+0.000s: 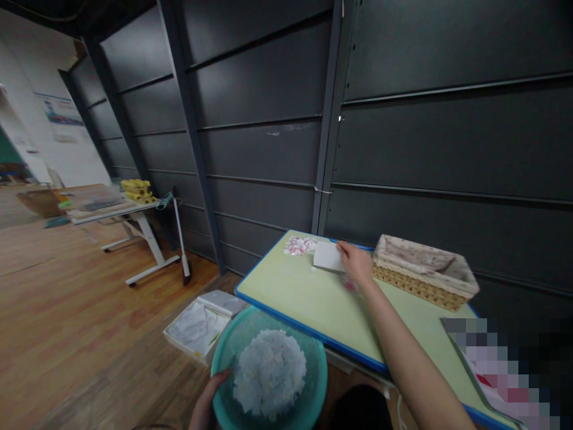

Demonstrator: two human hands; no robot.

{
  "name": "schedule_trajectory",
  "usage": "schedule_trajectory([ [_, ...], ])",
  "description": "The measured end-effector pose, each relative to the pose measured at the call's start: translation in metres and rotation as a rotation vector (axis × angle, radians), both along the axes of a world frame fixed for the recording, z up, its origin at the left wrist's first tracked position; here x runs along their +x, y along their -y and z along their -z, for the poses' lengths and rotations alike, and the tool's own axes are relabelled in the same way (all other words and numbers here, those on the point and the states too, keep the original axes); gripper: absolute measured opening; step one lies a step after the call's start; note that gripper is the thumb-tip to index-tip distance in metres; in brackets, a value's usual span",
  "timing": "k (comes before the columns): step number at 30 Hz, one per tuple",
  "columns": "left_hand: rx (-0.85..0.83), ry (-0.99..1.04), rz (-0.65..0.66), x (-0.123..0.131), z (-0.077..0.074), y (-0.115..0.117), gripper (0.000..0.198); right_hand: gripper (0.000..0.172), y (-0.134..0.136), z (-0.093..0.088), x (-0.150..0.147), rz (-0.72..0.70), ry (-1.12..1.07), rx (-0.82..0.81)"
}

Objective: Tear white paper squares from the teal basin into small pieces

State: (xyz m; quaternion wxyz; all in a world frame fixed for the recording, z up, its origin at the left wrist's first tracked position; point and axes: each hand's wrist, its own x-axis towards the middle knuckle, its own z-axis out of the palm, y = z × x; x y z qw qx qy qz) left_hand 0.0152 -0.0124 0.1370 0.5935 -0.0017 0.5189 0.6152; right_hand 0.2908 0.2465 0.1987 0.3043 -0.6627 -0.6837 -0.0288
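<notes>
My left hand (211, 399) is closed on the rim of a teal plastic basket (317, 376), which sits tilted below the near table edge. Inside the basket lies a rounded heap of whitish, translucent pieces (271, 373). Over the pale yellow-green tabletop (286, 289), my right hand (357, 263) pinches the right end of a flat white card (327, 255). Just left of the card is a spread of small white and red pieces (299, 245). Something small, reddish and blurred (350, 285) shows under my right hand; I cannot make out what it is.
A cloth-lined woven basket (418, 285) stands at the table's back right. An open white box (192, 328) is left of the teal basket. Dark metal panels (264, 149) rise behind the table. Farther left, a wheeled table (111, 208) bears yellow objects (136, 190).
</notes>
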Motion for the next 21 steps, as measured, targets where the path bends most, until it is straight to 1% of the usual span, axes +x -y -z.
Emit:
schedule_trajectory([
  [3,-0.011,-0.012,0.032,-0.004,0.008,-0.003,0.056,0.039,0.008,-0.001,-0.004,0.029,0.181,-0.026],
  [5,-0.070,0.045,0.058,-0.009,0.014,-0.007,0.060,0.041,0.011,-0.001,-0.010,0.025,0.241,-0.045],
  [8,-0.158,0.152,0.068,-0.014,0.018,-0.010,0.062,0.043,0.012,-0.001,-0.015,0.030,0.273,-0.052],
  [10,-0.142,0.151,0.066,-0.015,0.017,-0.009,0.065,0.043,0.012,0.000,-0.016,0.036,0.275,-0.043],
  [13,-0.099,0.095,0.092,-0.014,0.015,-0.008,0.071,0.042,0.012,0.000,-0.015,0.028,0.283,-0.038],
  [15,-0.110,0.112,0.106,-0.017,0.018,-0.009,0.072,0.042,0.013,0.000,-0.016,0.022,0.293,-0.041],
  [18,-0.152,0.176,0.097,-0.025,0.031,-0.012,0.069,0.042,0.013,0.000,-0.018,-0.017,0.296,-0.050],
  [21,-0.162,0.184,0.087,-0.036,0.048,-0.013,0.065,0.041,0.012,0.001,-0.021,-0.114,0.291,-0.040],
])
